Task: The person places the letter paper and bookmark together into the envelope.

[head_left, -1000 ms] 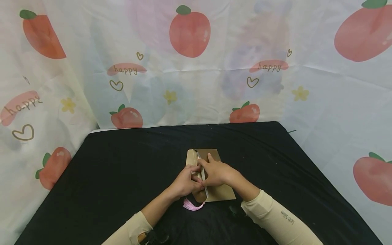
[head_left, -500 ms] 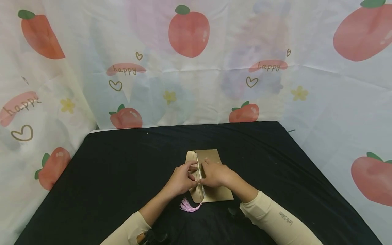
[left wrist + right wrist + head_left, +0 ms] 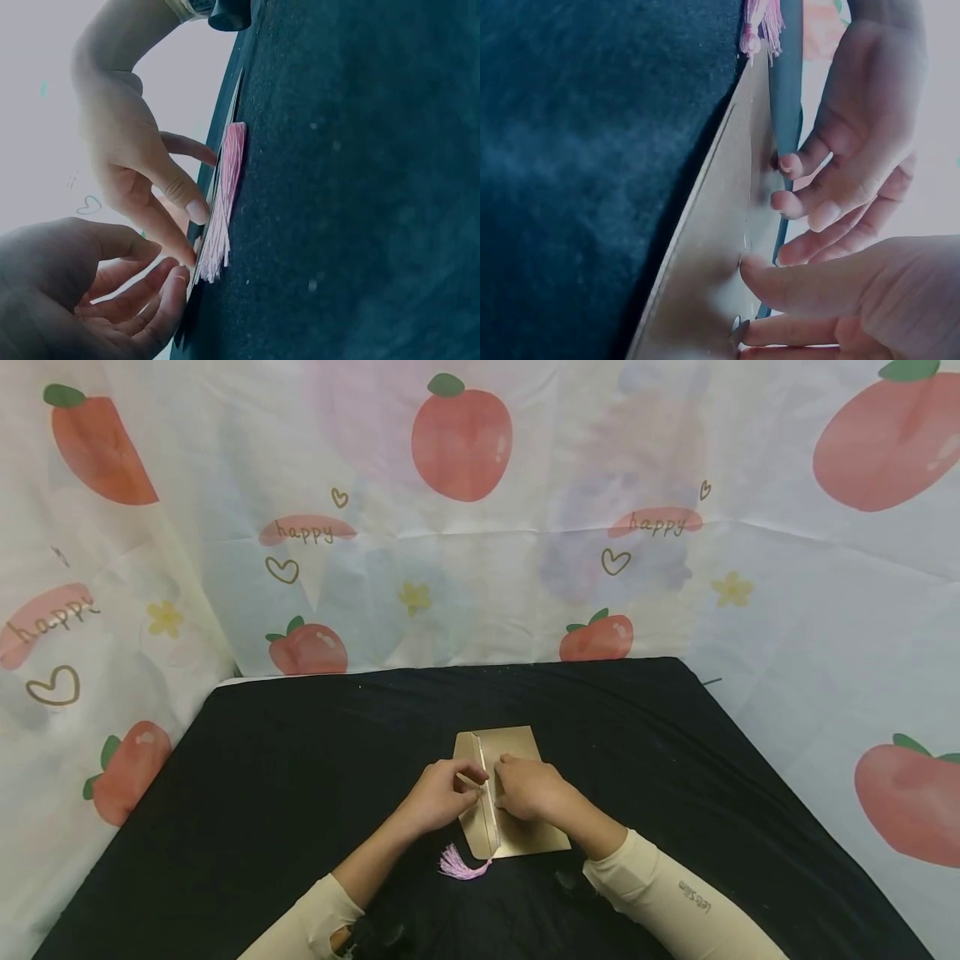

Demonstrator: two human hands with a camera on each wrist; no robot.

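A golden-brown envelope (image 3: 534,839) lies on the black cloth, its flap (image 3: 472,835) opened out to the left. Out of the near end of the opening trails a pink tassel (image 3: 459,864); what it is tied to is mostly hidden. My left hand (image 3: 437,797) hovers over the flap beside the fold, fingers loosely bent and thumb apart, holding nothing visible. On the envelope's body rests my right hand (image 3: 531,789), its fingertips and thumb against the paper. The right wrist view shows this thumb and fingers touching the envelope (image 3: 697,232).
Black cloth (image 3: 322,752) covers the table around the envelope. A white curtain (image 3: 517,577) printed with fruit and hearts hangs behind and at both sides. Dark wrist gear (image 3: 375,937) sits by the left sleeve.
My left hand has drawn back left, off the opening's edge. My right hand's fingers have come down lower on the envelope. The flap and opening lie flatter, and the tassel has shifted slightly left.
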